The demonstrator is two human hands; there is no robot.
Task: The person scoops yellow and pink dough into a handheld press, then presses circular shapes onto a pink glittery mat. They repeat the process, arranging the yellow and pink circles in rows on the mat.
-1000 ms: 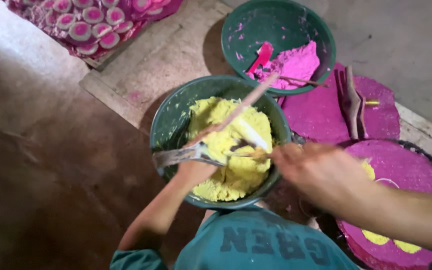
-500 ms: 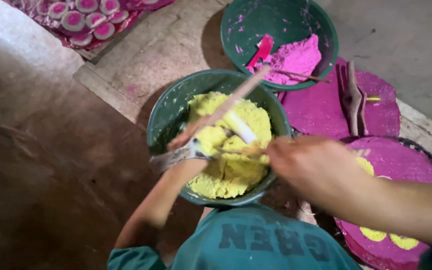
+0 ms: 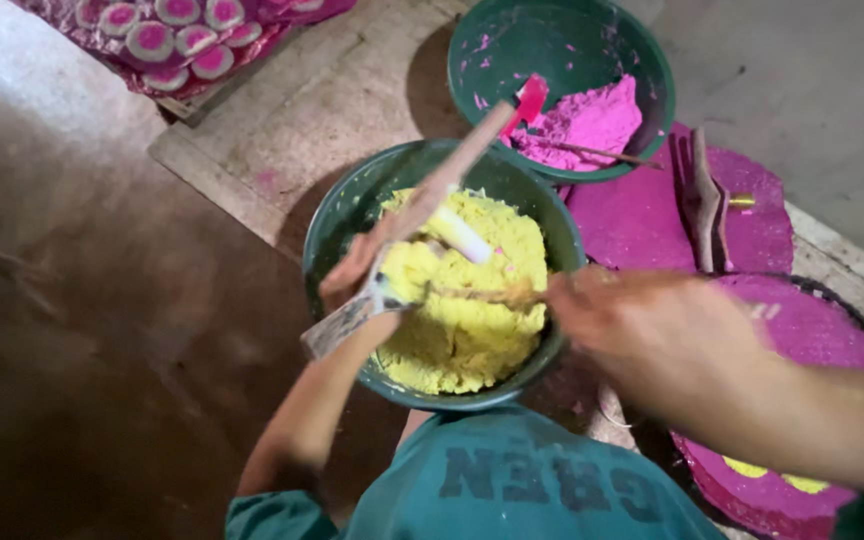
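Yellow dough (image 3: 462,330) filled the green bowl (image 3: 332,230) just in front of the person, and both hands met over it. The left hand (image 3: 357,270) was closed around a flat scraper (image 3: 337,325) whose blade slanted down toward the bowl's near-left rim, with a wooden stick (image 3: 452,180) rising away to the upper right. Nearer on the other side, the right hand (image 3: 652,340) pinched a thin stick (image 3: 477,294) lying level across the dough, tip toward the scraper.

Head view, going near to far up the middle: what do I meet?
Teal shirt → green bowl of yellow powder, with the left hand and right hand over it → green bowl of pink powder.
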